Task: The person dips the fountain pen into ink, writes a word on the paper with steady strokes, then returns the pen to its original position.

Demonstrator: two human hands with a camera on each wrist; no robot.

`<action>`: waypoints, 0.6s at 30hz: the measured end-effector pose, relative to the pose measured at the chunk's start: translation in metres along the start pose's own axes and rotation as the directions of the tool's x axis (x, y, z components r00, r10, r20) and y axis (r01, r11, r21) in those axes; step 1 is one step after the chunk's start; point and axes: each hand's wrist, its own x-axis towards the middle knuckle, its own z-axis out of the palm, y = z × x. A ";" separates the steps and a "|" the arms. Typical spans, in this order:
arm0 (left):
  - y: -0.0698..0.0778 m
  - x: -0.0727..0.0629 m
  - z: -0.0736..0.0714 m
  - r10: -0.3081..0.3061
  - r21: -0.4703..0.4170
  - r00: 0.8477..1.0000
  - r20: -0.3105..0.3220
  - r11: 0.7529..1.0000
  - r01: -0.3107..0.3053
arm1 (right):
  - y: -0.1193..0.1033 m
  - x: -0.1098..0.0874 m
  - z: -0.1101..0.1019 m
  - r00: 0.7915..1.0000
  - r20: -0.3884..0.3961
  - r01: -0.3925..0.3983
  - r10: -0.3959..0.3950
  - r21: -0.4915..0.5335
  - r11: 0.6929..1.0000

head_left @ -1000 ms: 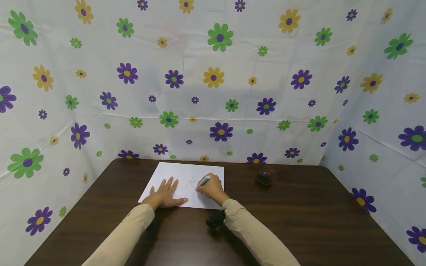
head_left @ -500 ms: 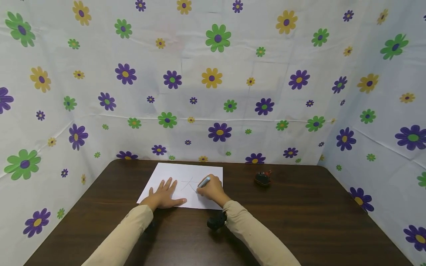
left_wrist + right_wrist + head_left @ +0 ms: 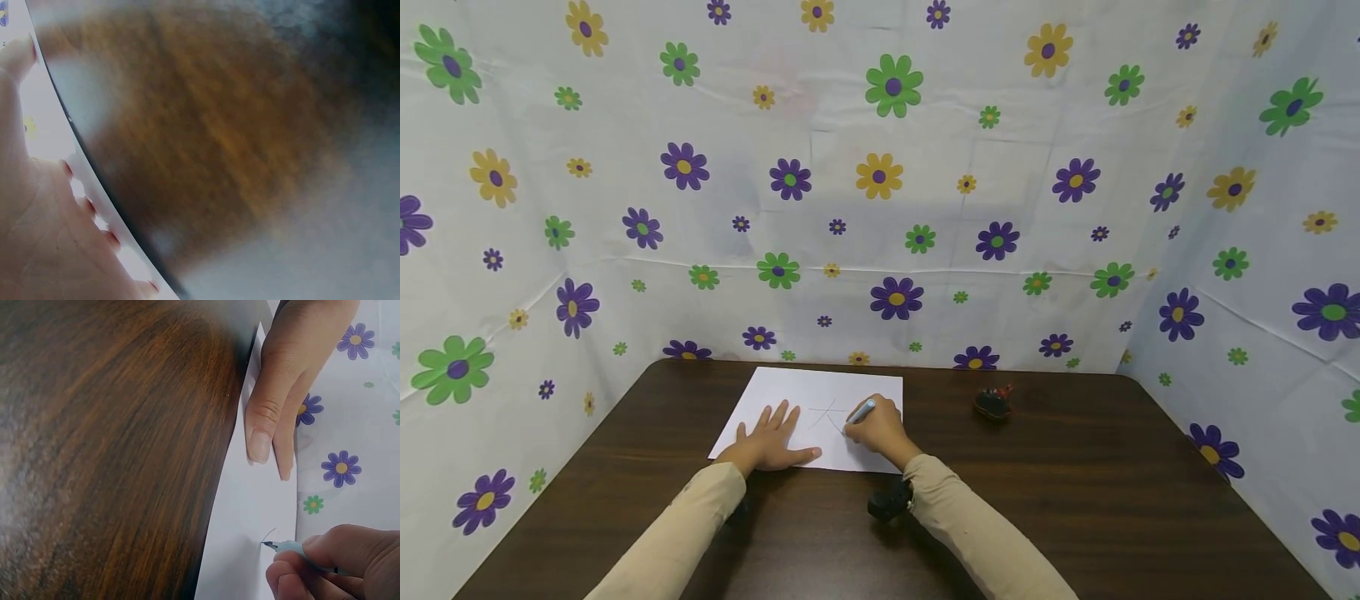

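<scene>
A white sheet of paper point(image 3: 827, 383) lies on the dark wooden table, with a few thin crossing lines drawn near its middle. My left hand point(image 3: 767, 442) rests on the sheet's lower left part, fingers straight and spread. In the left wrist view the palm and fingers point(image 3: 37, 231) lie along the paper. My right hand point(image 3: 880, 429) pinches a light blue marker point(image 3: 861, 411) over the right half of the sheet. The right wrist view shows the marker's dark tip point(image 3: 269, 544) right at the end of a short drawn line.
A small dark object with a red part point(image 3: 994, 402) stands on the table point(image 3: 1075, 467) to the right of the paper. Behind and at both sides hangs a white cloth point(image 3: 820, 317) printed with flowers. A black device point(image 3: 889, 500) sits under my right wrist.
The marker tip has shifted slightly down and to the right, and the right-hand slanting line is a little longer. My left hand stays in place on the paper.
</scene>
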 end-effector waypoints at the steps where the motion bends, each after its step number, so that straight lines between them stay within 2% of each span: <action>1: 0.001 -0.001 0.000 0.000 0.002 1.000 0.003 1.000 0.000 | 0.000 0.000 0.000 1.000 0.002 -0.004 0.004 0.002 1.000; 5: 0.003 -0.004 -0.002 0.001 0.003 1.000 0.005 1.000 -0.001 | 0.001 0.000 0.000 1.000 -0.009 0.015 -0.015 0.009 1.000; 10: 0.001 -0.002 0.000 -0.009 0.014 1.000 0.020 1.000 0.009 | 0.004 0.001 -0.002 0.989 -0.062 0.136 -0.132 0.070 0.988; 12: 0.000 0.001 0.000 -0.015 0.014 1.000 0.027 1.000 0.014 | 0.002 0.003 -0.006 0.985 -0.073 0.162 -0.154 0.107 0.981; 14: 0.000 0.001 -0.001 -0.007 0.005 1.000 0.018 1.000 0.007 | -0.002 0.005 -0.012 0.986 -0.072 0.159 -0.150 0.140 0.977; 18: 0.000 0.002 -0.002 -0.001 -0.006 1.000 0.015 1.000 0.001 | -0.008 0.010 -0.024 0.987 -0.080 0.152 -0.142 0.139 0.979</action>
